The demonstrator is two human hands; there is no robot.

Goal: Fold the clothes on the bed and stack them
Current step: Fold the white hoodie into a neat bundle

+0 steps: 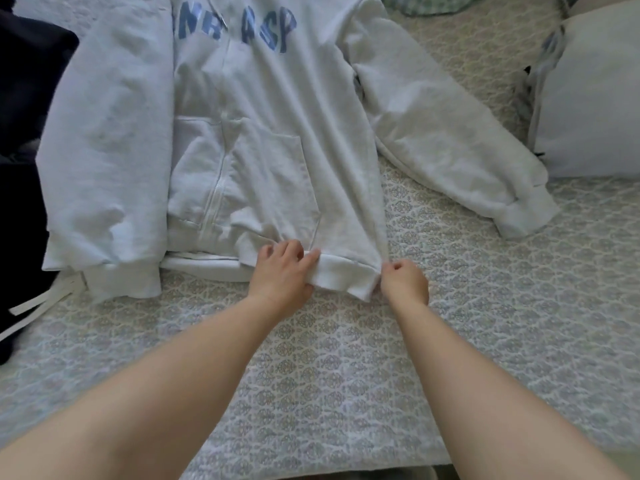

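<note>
A pale grey zip hoodie (263,133) with blue letters across the chest lies front-up on the bed, both sleeves spread out to the sides. My left hand (282,275) grips the ribbed bottom hem, thumb under the band and fingers on top. My right hand (403,280) pinches the hem's right corner with closed fingers. The hood end runs out of view at the top.
The bed wears a patterned quilt (346,368). A dark garment with white drawstrings (20,168) lies along the left edge. A white pillow (595,98) sits at the right, and a green checked cloth (426,3) shows at the top.
</note>
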